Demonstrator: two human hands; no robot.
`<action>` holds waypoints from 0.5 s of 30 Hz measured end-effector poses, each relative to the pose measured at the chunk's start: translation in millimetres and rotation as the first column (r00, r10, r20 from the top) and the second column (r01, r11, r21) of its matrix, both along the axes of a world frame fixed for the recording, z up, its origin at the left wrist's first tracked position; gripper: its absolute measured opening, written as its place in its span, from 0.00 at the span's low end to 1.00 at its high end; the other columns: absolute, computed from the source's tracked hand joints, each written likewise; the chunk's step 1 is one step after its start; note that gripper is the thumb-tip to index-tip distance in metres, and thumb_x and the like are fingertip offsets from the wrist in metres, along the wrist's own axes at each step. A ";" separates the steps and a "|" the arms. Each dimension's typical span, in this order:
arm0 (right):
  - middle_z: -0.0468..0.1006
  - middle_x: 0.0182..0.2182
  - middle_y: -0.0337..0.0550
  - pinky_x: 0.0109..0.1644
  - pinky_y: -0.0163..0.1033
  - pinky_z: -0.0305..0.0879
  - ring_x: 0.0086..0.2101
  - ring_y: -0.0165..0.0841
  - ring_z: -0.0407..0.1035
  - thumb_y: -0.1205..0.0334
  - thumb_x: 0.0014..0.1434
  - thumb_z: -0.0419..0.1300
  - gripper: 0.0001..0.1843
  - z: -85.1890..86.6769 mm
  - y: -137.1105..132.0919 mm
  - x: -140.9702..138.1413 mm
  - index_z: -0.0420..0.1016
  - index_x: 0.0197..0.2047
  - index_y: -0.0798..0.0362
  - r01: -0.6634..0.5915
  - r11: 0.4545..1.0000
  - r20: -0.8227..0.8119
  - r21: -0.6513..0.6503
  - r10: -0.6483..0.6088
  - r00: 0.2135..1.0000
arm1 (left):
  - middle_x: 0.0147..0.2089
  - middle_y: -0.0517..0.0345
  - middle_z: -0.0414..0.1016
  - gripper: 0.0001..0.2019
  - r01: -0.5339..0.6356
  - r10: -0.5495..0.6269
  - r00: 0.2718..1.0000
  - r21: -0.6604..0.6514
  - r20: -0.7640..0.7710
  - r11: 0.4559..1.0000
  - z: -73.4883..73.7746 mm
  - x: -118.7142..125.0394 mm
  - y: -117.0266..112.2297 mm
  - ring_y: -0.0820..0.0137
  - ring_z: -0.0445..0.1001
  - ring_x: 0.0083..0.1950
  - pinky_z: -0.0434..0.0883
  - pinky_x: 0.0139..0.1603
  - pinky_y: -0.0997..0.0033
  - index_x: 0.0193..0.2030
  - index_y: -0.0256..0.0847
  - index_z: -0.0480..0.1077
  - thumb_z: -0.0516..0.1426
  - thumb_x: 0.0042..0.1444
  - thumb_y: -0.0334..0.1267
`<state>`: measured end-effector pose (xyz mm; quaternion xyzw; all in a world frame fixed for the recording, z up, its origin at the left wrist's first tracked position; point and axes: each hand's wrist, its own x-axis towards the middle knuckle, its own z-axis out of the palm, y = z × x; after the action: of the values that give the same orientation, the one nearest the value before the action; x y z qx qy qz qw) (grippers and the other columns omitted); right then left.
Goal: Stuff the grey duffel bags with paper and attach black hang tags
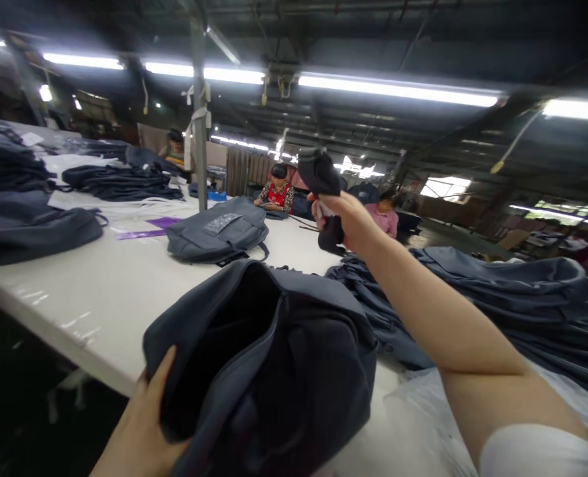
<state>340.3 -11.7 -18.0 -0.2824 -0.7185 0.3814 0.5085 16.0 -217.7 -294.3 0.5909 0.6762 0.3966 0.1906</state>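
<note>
A dark blue fabric bag (323, 371) lies on the white table close to me, its zip opening gaping towards the left. My left hand (147, 424) grips the rim of that opening, fingers outside on one edge and thumb near the other. Raised above the table, my right hand (346, 215) is closed around a black pistol-shaped tool (318, 171). The tool has a wide upper body and a black lower end; its exact kind is not clear. It is held apart from the bag.
Another dark bag (219, 228) with a clear label pocket lies farther back, beside purple strips (162, 227). Stacked bags (512, 298) fill the right side, with clear plastic (427, 411) below. A grey post (199, 132) rises behind. Co-workers (278, 192) sit beyond.
</note>
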 end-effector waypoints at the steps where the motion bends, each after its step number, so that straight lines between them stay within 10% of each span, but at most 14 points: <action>1: 0.69 0.26 0.37 0.26 0.30 0.63 0.23 0.24 0.64 0.48 0.58 0.60 0.18 11.6 -9.6 -21.9 0.72 0.40 0.57 -0.022 0.998 -0.012 0.050 0.023 1.000 | 0.68 0.45 0.55 0.60 0.040 -0.040 0.999 -0.017 -0.036 0.999 3.7 3.1 -2.5 0.44 0.60 0.66 0.62 0.66 0.42 0.72 0.53 0.42 0.69 0.33 0.56; 6: 0.75 0.38 0.38 0.42 0.35 0.68 0.43 0.32 0.73 0.51 0.68 0.44 0.22 38.7 -59.7 -128.0 0.74 0.42 0.56 -0.196 0.962 0.029 0.188 0.194 0.981 | 0.69 0.39 0.48 0.58 0.090 -0.094 0.993 -0.063 -0.066 0.994 14.3 5.0 -10.0 0.44 0.55 0.69 0.60 0.67 0.45 0.73 0.49 0.38 0.67 0.41 0.54; 10: 0.77 0.47 0.38 0.57 0.39 0.64 0.52 0.31 0.68 0.59 0.66 0.51 0.14 9.5 -93.5 -188.6 0.75 0.44 0.56 -0.489 0.854 0.156 0.179 0.466 0.871 | 0.71 0.41 0.44 0.55 0.064 -0.067 0.997 -0.048 -0.048 0.997 10.5 -2.3 -21.0 0.45 0.56 0.69 0.61 0.67 0.45 0.72 0.50 0.39 0.68 0.43 0.47; 15: 0.78 0.46 0.52 0.53 0.39 0.67 0.47 0.35 0.72 0.56 0.57 0.64 0.20 -77.8 -93.2 -193.7 0.73 0.48 0.62 -0.822 0.486 0.469 -0.296 0.824 0.317 | 0.69 0.46 0.55 0.47 0.083 -0.089 0.995 0.129 0.039 0.988 -6.0 -18.5 -27.6 0.44 0.56 0.68 0.57 0.69 0.43 0.70 0.46 0.49 0.67 0.45 0.45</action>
<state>146.6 -104.9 -95.8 0.0239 -0.8733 0.4865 0.0105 -2.5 -245.3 -300.3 0.6214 0.6191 0.4433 0.1846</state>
